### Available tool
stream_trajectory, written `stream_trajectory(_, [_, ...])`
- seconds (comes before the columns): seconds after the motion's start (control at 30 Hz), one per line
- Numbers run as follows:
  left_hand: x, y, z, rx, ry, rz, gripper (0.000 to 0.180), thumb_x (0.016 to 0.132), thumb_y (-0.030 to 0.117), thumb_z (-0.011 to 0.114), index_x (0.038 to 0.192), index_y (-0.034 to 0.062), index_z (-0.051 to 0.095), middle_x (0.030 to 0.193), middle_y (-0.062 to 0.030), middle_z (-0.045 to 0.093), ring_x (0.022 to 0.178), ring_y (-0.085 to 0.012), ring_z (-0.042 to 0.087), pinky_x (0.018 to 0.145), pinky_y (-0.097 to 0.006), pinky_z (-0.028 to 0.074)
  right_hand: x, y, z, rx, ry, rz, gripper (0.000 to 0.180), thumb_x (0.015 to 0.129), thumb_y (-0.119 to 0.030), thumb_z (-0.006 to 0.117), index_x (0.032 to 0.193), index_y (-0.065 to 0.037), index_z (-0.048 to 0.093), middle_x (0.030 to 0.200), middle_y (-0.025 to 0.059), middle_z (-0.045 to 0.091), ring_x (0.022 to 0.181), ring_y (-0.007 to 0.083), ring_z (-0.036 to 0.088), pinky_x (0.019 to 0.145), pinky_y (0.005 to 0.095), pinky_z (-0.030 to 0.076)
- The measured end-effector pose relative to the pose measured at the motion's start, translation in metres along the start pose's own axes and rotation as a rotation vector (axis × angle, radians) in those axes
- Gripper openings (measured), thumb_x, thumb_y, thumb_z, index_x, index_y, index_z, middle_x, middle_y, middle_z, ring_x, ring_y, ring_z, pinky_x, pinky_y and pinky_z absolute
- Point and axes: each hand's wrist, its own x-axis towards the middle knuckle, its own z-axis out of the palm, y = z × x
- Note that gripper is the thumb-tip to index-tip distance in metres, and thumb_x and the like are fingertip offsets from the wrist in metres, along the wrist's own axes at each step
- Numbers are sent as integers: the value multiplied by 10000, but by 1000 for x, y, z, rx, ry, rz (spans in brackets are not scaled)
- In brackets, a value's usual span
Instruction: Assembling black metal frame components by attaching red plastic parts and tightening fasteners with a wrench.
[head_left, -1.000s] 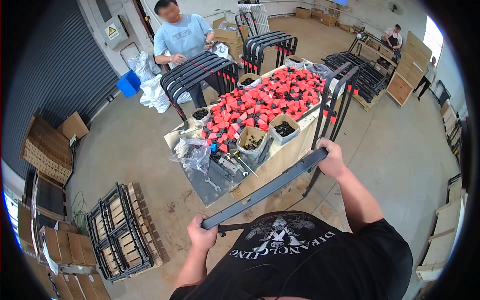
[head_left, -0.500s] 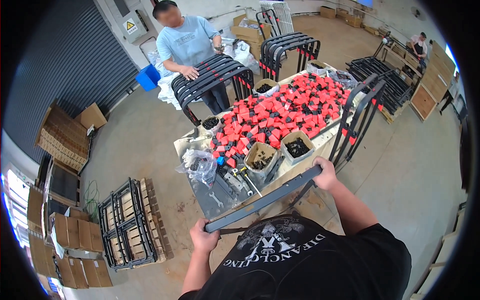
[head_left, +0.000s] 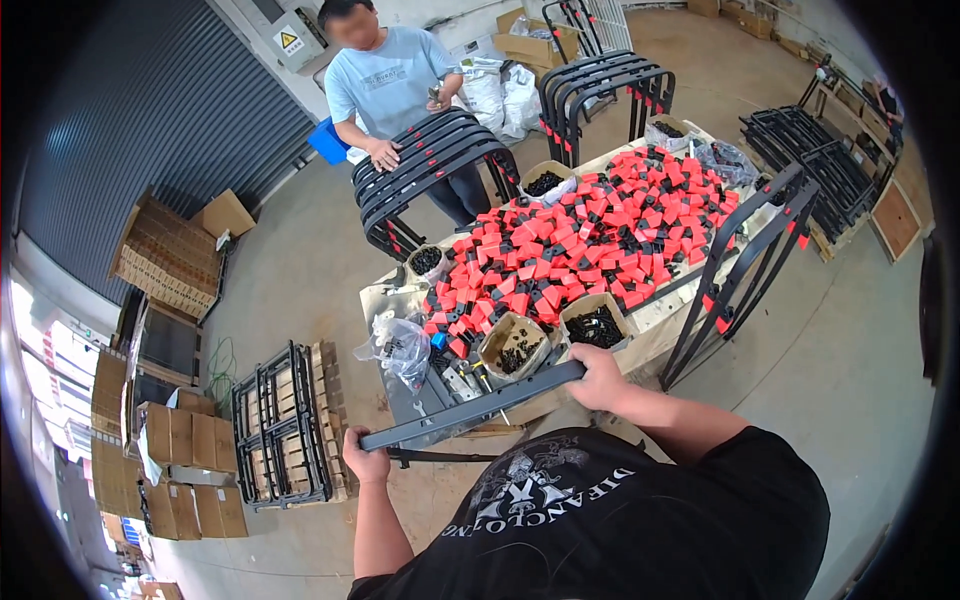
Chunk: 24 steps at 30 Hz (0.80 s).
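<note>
Between my two hands a dark grey metal tube frame (head_left: 475, 408) is held level in front of my body, its lower parts mostly hidden beneath. My left hand (head_left: 367, 458) is closed round the left end. At the other end my right hand (head_left: 598, 380) grips it, close to the table's near edge. Just beyond stand two open boxes of small black parts, the left box (head_left: 516, 348) and the right box (head_left: 596, 322). A big heap of red and black plastic pieces (head_left: 575, 240) covers the table (head_left: 650, 335). A wrench (head_left: 421, 410) lies near the frame.
Bent black frames (head_left: 760, 235) lean at the table's right end; another row (head_left: 430, 165) stands at the far left. There a person (head_left: 390, 80) rests one hand on them and holds something small. Flat frames (head_left: 285, 425) lie on a pallet to the left.
My hands have carried the frame leftward along the table's near side, and it slants less. The view has shifted slightly. The other person's hand stays on the row of frames.
</note>
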Motion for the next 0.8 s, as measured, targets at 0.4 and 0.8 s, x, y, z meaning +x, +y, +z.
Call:
stream_trajectory(0.4, [-6, -11, 10, -20, 103, -74, 145, 823, 30, 720, 828, 38, 575, 755, -84, 593, 689, -210, 560, 669, -339, 488, 2, -2, -3, -1, -33, 1, 216, 690, -80, 726, 814, -34, 556, 730, 166, 568, 683, 372, 597, 602, 421, 458])
stream_trajectory(0.8, [-10, 26, 12, -227, -3, -90, 162, 770, -55, 730, 808, 27, 596, 766, -51, 614, 709, -141, 574, 681, -292, 492, 25, 3, -18, -116, 32, 112, 185, 675, -63, 728, 796, -30, 593, 711, 130, 583, 662, 274, 582, 619, 388, 456])
